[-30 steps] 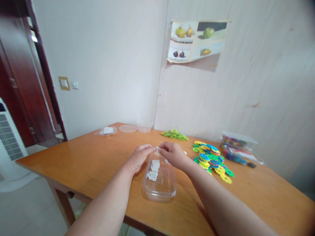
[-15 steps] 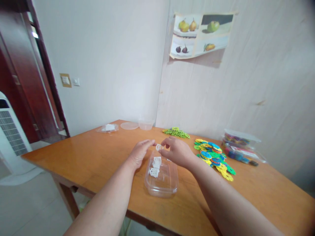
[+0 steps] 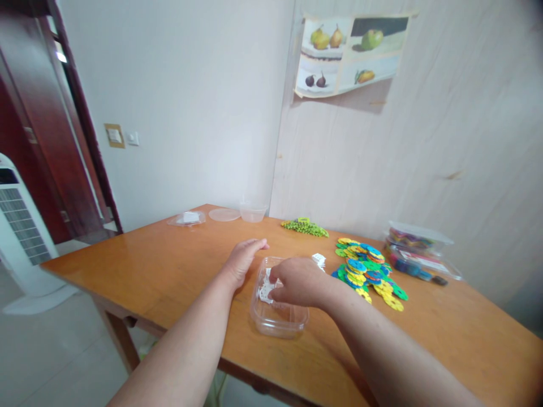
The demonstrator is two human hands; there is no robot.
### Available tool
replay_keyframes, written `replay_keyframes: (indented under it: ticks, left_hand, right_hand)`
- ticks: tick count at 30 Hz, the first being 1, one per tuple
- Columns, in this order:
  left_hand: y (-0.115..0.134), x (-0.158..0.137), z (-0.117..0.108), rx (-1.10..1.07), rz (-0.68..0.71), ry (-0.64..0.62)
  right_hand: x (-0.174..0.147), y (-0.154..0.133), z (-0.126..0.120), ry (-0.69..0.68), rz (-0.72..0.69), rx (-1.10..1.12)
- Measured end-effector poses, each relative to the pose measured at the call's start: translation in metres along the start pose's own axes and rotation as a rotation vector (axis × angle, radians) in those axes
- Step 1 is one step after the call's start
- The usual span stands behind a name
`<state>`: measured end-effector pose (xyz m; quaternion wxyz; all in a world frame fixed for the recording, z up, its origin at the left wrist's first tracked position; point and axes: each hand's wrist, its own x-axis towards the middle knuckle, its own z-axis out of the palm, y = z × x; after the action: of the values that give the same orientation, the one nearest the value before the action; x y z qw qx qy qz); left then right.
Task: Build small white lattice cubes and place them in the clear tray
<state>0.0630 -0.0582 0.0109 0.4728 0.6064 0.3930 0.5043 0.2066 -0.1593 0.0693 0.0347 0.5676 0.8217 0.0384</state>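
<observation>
A clear plastic container point(image 3: 280, 327) stands near the table's front edge, with several small white lattice-like plastic pieces point(image 3: 265, 291) at its left side. My right hand point(image 3: 299, 282) reaches over the container from the right. Its thumb and index finger close around one of the white pieces inside, and the hand partly covers the rest. Beside the container's far left corner, my left hand point(image 3: 245, 261) rests on its edge, holding nothing, thumb stretched out. More white pieces point(image 3: 318, 260) lie on the table just beyond my right hand.
Yellow, green and blue notched discs point(image 3: 369, 271) are heaped on the right. Behind them sit clear boxes point(image 3: 418, 251) with colourful contents. A green beaded pile point(image 3: 306, 227), a clear tub point(image 3: 253, 212), a round lid point(image 3: 224, 215) and a clear lid point(image 3: 186, 219) line the back.
My right hand has moved down and nearer, bringing a white piece from above the container's far edge into it. My left hand stays almost where it was.
</observation>
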Motion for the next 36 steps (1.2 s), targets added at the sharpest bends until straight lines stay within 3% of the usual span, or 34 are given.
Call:
replay_keyframes:
  ticks: [10, 15, 21, 27, 30, 33, 36]
  left_hand:
    - [0.001, -0.001, 0.000, 0.015, 0.030, -0.023]
    - [0.002, -0.001, 0.000, 0.010, 0.030, -0.020]
    - [0.002, -0.001, 0.000, 0.017, 0.017, -0.023]
    - [0.001, -0.002, 0.000, 0.018, 0.014, -0.028]
    - [0.001, -0.003, 0.000, 0.023, 0.023, -0.036]
    - [0.002, -0.003, 0.000, 0.033, 0.035, -0.037]
    - [0.002, -0.003, 0.000, 0.036, 0.032, -0.045]
  right_hand:
    - [0.002, -0.007, 0.003, -0.012, -0.005, -0.069]
    - [0.001, -0.002, -0.002, 0.031, 0.028, 0.004]
    - [-0.006, 0.038, -0.025, 0.203, 0.203, 0.144]
    - [-0.013, 0.090, -0.025, 0.182, 0.361, 0.213]
    - [-0.013, 0.087, -0.020, 0.112, 0.273, 0.340]
    - [-0.011, 0.062, -0.019, 0.040, 0.129, 0.465]
    - [-0.007, 0.031, -0.016, 0.012, 0.029, 0.355]
